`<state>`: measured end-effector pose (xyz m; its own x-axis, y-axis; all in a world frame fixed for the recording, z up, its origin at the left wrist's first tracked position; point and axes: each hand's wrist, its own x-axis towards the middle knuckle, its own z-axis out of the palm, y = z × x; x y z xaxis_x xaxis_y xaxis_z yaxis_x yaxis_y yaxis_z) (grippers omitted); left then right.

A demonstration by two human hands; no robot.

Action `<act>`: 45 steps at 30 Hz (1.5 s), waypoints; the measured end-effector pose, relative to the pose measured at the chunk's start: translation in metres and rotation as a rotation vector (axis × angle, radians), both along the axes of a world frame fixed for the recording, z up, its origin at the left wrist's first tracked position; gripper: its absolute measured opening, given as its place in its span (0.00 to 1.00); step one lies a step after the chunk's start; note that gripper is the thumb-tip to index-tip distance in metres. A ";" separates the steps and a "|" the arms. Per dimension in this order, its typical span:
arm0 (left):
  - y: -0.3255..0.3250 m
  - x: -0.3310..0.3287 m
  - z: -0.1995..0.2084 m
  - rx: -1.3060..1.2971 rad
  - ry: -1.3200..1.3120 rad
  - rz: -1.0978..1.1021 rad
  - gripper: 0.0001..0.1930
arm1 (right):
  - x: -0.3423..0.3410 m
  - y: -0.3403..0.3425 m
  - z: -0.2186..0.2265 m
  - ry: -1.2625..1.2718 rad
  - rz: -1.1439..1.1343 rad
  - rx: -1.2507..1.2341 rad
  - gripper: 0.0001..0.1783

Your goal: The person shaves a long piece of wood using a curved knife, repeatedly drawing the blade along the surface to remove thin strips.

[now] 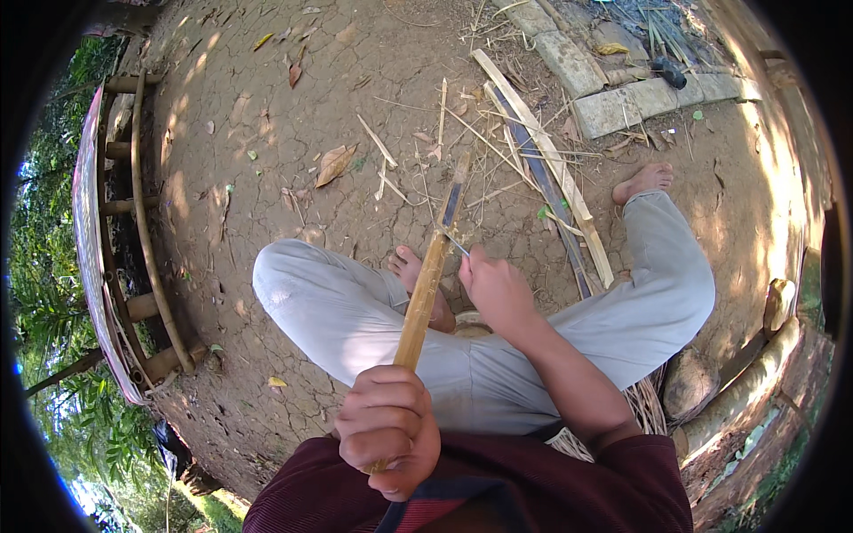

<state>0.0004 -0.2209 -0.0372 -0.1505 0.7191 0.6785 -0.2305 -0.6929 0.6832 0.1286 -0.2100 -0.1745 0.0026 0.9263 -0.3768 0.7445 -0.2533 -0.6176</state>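
My left hand (387,430), close to my chest, is wrapped round the lower end of a bamboo strip (422,306). The strip slants up and away from me between my bent legs. Most of it is pale tan, and a dark section shows near the far end. My right hand (498,293) is closed round a knife whose handle is hidden in the fist. Its thin blade (456,242) meets the strip's right edge just below the dark section. Small curled shavings cling there.
Split bamboo strips (546,151), pale and dark, lie ahead to the right among thin slivers. Beyond them is a block border (613,111) with a dark object on it. A bamboo railing (142,213) stands left. A rounded stone-like lump (691,384) and a log (742,391) sit right.
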 end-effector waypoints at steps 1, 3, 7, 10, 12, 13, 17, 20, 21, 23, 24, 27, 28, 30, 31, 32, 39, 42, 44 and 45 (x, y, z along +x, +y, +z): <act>-0.001 -0.002 -0.001 -0.015 0.027 0.000 0.22 | 0.000 0.002 0.000 -0.005 0.006 -0.007 0.15; 0.003 -0.012 0.001 -0.032 0.041 0.002 0.22 | -0.005 0.007 0.003 -0.015 0.017 -0.021 0.16; 0.004 -0.005 0.001 -0.006 0.080 0.016 0.23 | 0.000 0.015 -0.023 -0.097 0.010 -0.053 0.16; -0.001 0.007 0.005 0.041 0.104 0.011 0.22 | 0.018 0.028 -0.057 -0.115 -0.033 -0.093 0.13; 0.005 0.004 0.004 0.016 0.073 0.006 0.22 | 0.010 0.027 -0.039 -0.089 -0.043 -0.028 0.14; 0.005 0.000 0.007 0.009 0.079 0.000 0.22 | 0.006 0.023 -0.028 -0.074 -0.035 -0.001 0.14; 0.013 -0.004 0.005 0.029 0.086 -0.004 0.22 | -0.001 0.011 0.010 0.020 -0.026 0.007 0.13; 0.015 -0.007 0.007 0.009 0.075 -0.008 0.22 | 0.001 0.000 0.031 0.109 0.008 0.110 0.13; 0.015 -0.008 0.007 -0.004 0.065 -0.012 0.22 | 0.002 -0.001 0.039 0.130 0.029 0.127 0.13; 0.016 -0.009 0.009 -0.010 0.065 -0.040 0.22 | 0.005 -0.006 0.046 0.169 0.063 0.164 0.12; 0.017 -0.008 0.009 -0.013 0.064 -0.053 0.22 | 0.007 -0.008 0.047 0.188 0.078 0.186 0.12; 0.020 -0.001 0.008 0.006 -0.052 -0.078 0.25 | 0.008 -0.013 0.030 0.318 -0.034 0.133 0.12; 0.019 -0.001 0.007 -0.031 -0.020 -0.052 0.23 | 0.007 -0.012 0.016 0.373 -0.091 0.107 0.12; 0.019 -0.005 0.005 -0.014 -0.025 -0.059 0.24 | -0.002 -0.005 -0.013 0.534 -0.341 0.187 0.16; 0.020 -0.005 0.008 -0.020 -0.019 -0.073 0.26 | -0.005 0.003 -0.020 0.644 -0.485 0.177 0.19; 0.021 -0.004 0.010 0.033 -0.010 -0.122 0.27 | -0.002 0.011 -0.012 0.767 -0.568 0.066 0.22; 0.033 -0.012 0.011 0.255 0.154 -0.378 0.22 | -0.004 0.054 -0.029 0.994 -0.743 -0.310 0.33; 0.026 -0.007 0.018 0.179 0.217 -0.234 0.21 | -0.003 0.050 -0.036 0.992 -0.773 -0.277 0.27; 0.022 0.000 0.018 0.130 0.161 -0.155 0.21 | -0.002 0.048 -0.032 0.972 -0.784 -0.228 0.22; 0.021 0.001 0.018 0.117 0.138 -0.145 0.20 | -0.002 0.048 -0.029 0.963 -0.789 -0.213 0.19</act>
